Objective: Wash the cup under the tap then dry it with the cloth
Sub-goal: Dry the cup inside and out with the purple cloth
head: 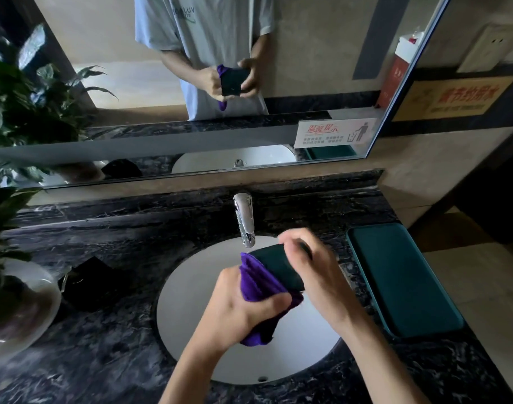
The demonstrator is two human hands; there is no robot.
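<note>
A dark cup [278, 265] lies on its side in the air over the white sink basin [191, 301], just below the chrome tap [245, 220]. My right hand [313, 269] is closed around the cup's far end. My left hand [240, 304] grips a purple cloth [259, 287] and presses it against the cup's near end; part of the cloth hangs down below my hand. No water is visible running from the tap.
A dark marble counter [118, 360] surrounds the basin. A green rectangular case [401, 278] lies on the counter to the right. A potted plant in a white bowl [19, 313] and a small black object [89, 284] sit to the left. A mirror [191, 83] runs behind.
</note>
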